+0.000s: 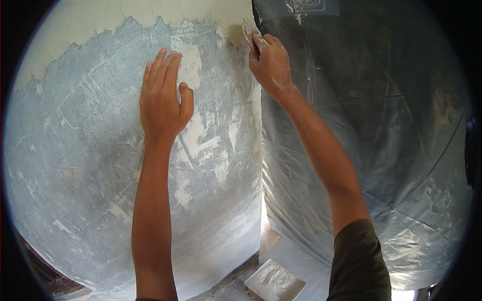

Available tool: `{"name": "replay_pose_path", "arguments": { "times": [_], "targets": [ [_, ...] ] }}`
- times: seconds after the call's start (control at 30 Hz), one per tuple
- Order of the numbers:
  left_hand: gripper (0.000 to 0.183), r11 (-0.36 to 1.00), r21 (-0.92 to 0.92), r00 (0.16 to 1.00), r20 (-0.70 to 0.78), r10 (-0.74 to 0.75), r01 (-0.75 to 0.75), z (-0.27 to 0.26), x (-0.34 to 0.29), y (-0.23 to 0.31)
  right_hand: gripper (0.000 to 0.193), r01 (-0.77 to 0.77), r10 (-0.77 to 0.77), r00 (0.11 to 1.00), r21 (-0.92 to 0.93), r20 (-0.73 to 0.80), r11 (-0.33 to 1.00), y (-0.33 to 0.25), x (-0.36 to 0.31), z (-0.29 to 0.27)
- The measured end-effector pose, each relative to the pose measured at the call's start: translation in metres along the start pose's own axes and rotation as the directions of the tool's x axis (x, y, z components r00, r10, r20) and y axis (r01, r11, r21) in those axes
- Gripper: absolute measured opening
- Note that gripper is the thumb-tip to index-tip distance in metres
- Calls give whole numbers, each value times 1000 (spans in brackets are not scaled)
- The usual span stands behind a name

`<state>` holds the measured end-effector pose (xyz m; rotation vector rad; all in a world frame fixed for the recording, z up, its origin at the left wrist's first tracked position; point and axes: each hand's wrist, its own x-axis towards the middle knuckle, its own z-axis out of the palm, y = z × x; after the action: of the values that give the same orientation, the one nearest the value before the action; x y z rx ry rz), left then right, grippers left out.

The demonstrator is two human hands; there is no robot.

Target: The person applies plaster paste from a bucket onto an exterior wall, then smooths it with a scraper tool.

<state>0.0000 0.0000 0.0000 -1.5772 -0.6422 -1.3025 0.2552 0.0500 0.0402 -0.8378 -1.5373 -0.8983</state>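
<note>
My left hand (pixel 163 98) lies against the grey, patchy wall (pixel 100 160), fingers stretched upward and thumb held apart. Higher up, at the wall's right edge, my right hand (pixel 271 62) is closed round a putty knife (pixel 247 31) smeared with white plaster. Its blade points up along the corner, and the fingers hide most of the handle. White dust marks the fingers and wrist of that hand. Cream plaster (pixel 165 11) covers the top of the wall down to a ragged lower edge, and thin streaks of it run down between my hands.
Shiny dark plastic sheeting (pixel 371 125) hangs right of the corner, wrinkled and spattered with white. Below, a square board (pixel 276 282) bearing wet white plaster rests on the covered floor. A dark object (pixel 470 153) shows at the far right rim.
</note>
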Motion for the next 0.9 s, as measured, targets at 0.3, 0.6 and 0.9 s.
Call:
{"name": "replay_pose_path", "arguments": {
  "times": [0.3,0.6,0.9],
  "targets": [
    [57,1000,-5,1000,-20,11,-11,-1,2,-2,47,-3,4,1000,-47,19,999,-33,-76,16],
    [59,1000,-8,1000,-10,-5,5,2,4,5,34,62,-67,973,-28,-222,998,9,36,1],
    [58,1000,-16,1000,-10,-2,2,-2,2,3,42,39,-27,996,-152,85,988,-20,-23,18]
  ]
}}
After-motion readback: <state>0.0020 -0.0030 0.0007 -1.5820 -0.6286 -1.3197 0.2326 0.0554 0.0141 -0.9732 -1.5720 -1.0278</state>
